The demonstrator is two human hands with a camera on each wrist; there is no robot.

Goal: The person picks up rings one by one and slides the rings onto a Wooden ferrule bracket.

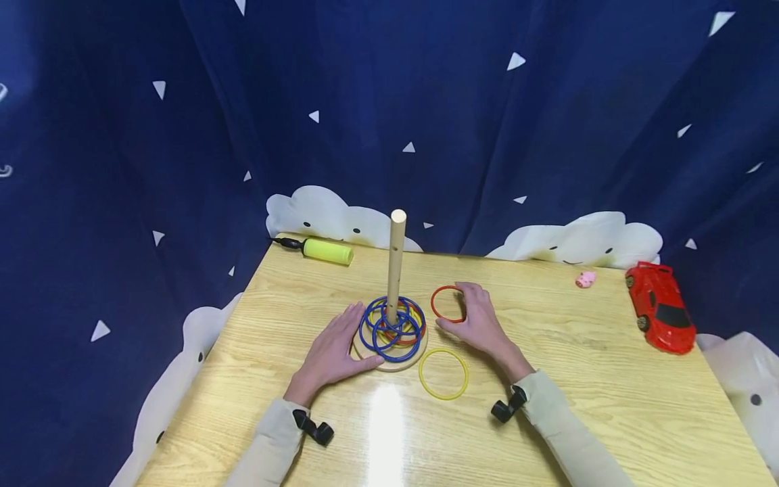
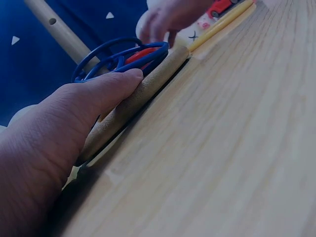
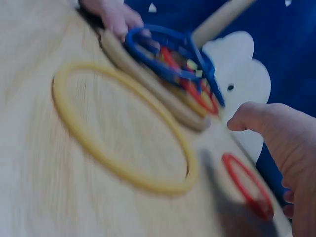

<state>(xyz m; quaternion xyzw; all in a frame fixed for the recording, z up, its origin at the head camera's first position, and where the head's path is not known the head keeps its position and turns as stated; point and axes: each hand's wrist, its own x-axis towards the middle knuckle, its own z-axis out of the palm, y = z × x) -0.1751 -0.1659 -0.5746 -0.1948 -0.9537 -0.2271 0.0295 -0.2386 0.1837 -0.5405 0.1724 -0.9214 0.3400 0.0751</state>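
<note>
A wooden ring-toss stand [image 1: 395, 270] has an upright peg on a round base, with several blue, red and yellow rings [image 1: 395, 352] loosely overlapping around the peg. My left hand [image 1: 333, 352] straddles the near left side of the base, fingers extended and thumb resting at its edge. To the right, my right hand [image 1: 481, 321] hovers over the edge of a red ring [image 1: 433, 297]. In the right wrist view the thumb is apart from the red ring [image 3: 247, 186], which lies on the table; finger contact is unclear. A yellow ring [image 1: 421, 379] lies flat beside the base.
A yellow-green hand pump [image 1: 327, 251] with a black end lies at the back left. Toward the right are a small pink pig figure [image 1: 585, 279] and a red toy car [image 1: 662, 308] at the table's edge. A blue curtain [image 1: 365, 88] hangs behind the table [image 1: 535, 419].
</note>
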